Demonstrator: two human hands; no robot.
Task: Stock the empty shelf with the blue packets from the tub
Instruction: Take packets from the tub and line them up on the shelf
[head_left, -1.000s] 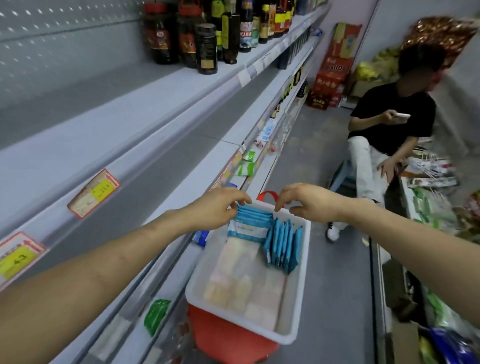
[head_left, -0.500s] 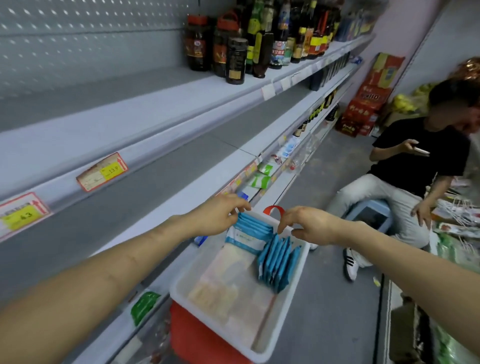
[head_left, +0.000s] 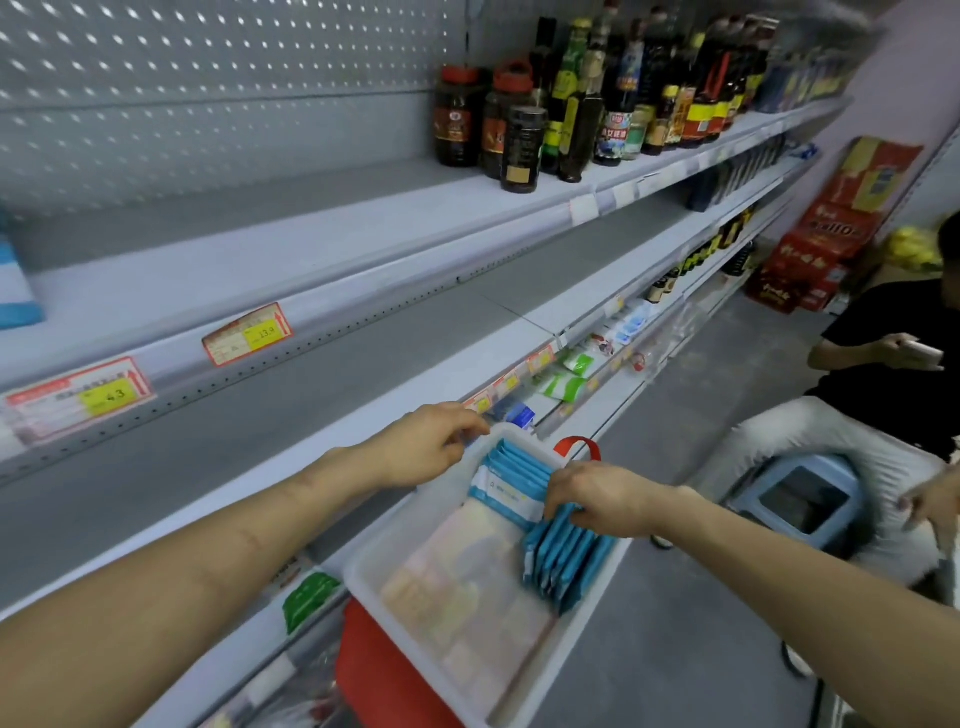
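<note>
A white tub (head_left: 519, 696) sits on a red stand low in the middle of the view. Several blue packets (head_left: 566, 558) stand on edge along its right side, and a blue-and-white packet (head_left: 501, 488) lies at its far end. My right hand (head_left: 597, 501) reaches into the tub and its fingers curl over the tops of the standing packets. My left hand (head_left: 431, 444) is at the tub's far left corner with curled fingers; what it touches is unclear. The empty grey shelf (head_left: 291, 395) runs along the left at hand height.
Dark sauce bottles (head_left: 571, 109) crowd the upper shelf on the right. A person in black sits on a blue stool (head_left: 800, 499) at the right, phone in hand. Red cartons (head_left: 826, 244) are stacked at the aisle's far end. Price tags (head_left: 247, 335) line the shelf edges.
My right hand has dropped from the tub's far rim onto the standing blue packets. My view has swung left and up toward the shelves. The left hand stays at the tub's corner.
</note>
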